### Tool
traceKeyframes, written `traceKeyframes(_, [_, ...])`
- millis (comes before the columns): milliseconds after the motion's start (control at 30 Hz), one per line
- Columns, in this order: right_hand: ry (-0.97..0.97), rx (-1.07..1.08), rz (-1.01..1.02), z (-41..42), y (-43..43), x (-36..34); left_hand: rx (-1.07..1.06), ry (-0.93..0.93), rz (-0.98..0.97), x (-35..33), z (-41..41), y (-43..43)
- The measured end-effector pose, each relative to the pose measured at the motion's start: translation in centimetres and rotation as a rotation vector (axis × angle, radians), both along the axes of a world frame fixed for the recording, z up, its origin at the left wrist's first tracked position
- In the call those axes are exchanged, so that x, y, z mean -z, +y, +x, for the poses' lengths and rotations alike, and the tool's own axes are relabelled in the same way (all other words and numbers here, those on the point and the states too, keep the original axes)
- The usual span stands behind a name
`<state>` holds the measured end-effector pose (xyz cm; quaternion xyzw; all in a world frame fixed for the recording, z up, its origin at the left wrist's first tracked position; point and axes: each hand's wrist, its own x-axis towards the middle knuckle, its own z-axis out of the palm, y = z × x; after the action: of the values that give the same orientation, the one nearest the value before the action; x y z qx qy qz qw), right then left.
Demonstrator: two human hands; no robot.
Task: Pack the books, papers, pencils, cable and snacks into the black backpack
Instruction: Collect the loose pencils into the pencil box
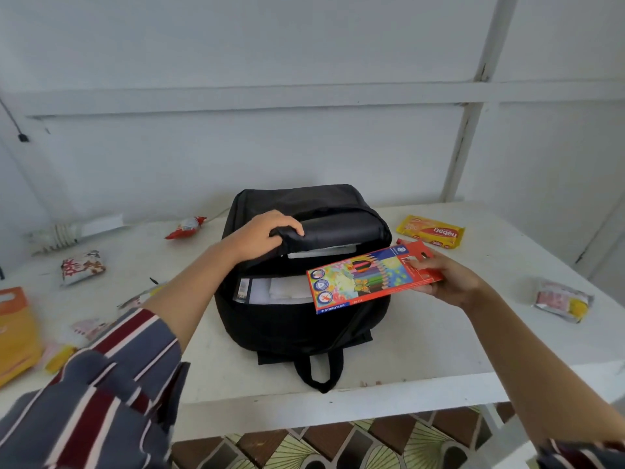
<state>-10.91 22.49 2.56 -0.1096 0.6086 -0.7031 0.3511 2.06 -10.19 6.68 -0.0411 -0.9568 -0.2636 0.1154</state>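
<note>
The black backpack (297, 326) lies open in the middle of the white table (439, 340). White papers and books (280, 289) show inside its main compartment. My left hand (260, 236) grips the upper flap and holds it up. My right hand (446, 279) pinches the red end of a coloured pencil box (365, 277), which hovers flat over the opening's right side. Snack packets lie around: a yellow one (431, 231) at the back right, a red one (187, 227) at the back left, a silver one (561, 299) on the right.
On the left lie a white and red snack pack (81, 267), an orange bag (15, 333) and more small packets (91, 328). A white cable and adapter (67, 233) rest by the wall. The table's front edge runs close below the backpack's handle (319, 370).
</note>
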Motion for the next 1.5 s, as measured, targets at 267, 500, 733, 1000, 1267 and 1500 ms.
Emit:
traceKeyframes(267, [-0.049,0.182,-0.155,0.6,-2.6,-0.8,-0.032,-0.091,0.086,-1.7,-3.3,-3.0])
traceKeyframes(500, [-0.058,0.227,-0.145,1.1,-3.5,-1.4,-0.194,0.273,-0.235,1.5,-2.6,-1.7])
traceKeyframes(733, [-0.036,0.223,-0.145,1.5,-3.6,-1.6,0.056,0.111,-0.422,3.5,-0.9,-2.8])
traceKeyframes(1000, [-0.023,0.204,-0.086,2.0,-3.2,-1.7,0.05,-0.011,-0.473,2.5,-1.4,-3.3])
traceKeyframes(1267, [0.059,0.214,-0.024,3.5,-3.3,-1.5,-0.047,-0.03,-0.254,-0.7,-2.8,-3.2])
traceKeyframes(1500, [0.01,0.489,-0.246,6.8,-5.8,-0.4,-0.056,-0.02,-0.026,-2.7,-3.4,-3.0])
